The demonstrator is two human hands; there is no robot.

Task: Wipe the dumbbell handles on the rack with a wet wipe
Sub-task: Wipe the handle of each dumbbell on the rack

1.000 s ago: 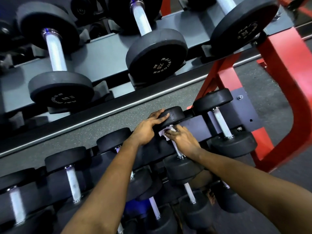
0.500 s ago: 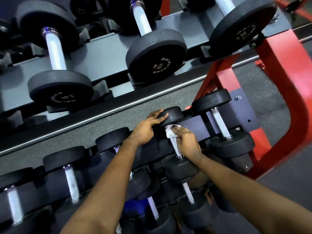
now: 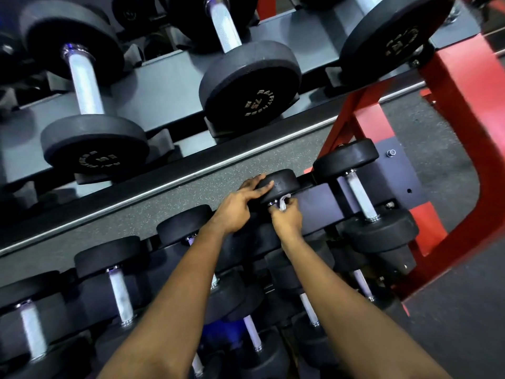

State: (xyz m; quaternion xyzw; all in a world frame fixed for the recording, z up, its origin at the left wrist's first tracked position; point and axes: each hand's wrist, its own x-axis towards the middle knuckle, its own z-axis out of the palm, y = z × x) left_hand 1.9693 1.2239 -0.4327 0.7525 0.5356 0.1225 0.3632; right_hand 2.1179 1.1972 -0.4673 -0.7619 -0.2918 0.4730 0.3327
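A small black dumbbell (image 3: 281, 184) lies on the lower tier of the rack (image 3: 314, 203). My left hand (image 3: 237, 206) rests on its far head, fingers spread over the rubber. My right hand (image 3: 287, 220) is wrapped around the top of its handle, and a white wet wipe (image 3: 282, 202) sticks out above the fingers. The handle itself is hidden under that hand. To the right lies another small dumbbell with a bare steel handle (image 3: 360, 198).
Several more small dumbbells line the lower tiers to the left and below, such as one handle (image 3: 120, 296). Large dumbbells (image 3: 84, 86) sit on the grey upper shelf. The red rack frame (image 3: 464, 132) curves round on the right, over grey speckled floor (image 3: 464, 310).
My right hand with the wipe has slid up the handle toward the far head. My left hand stays on that head.
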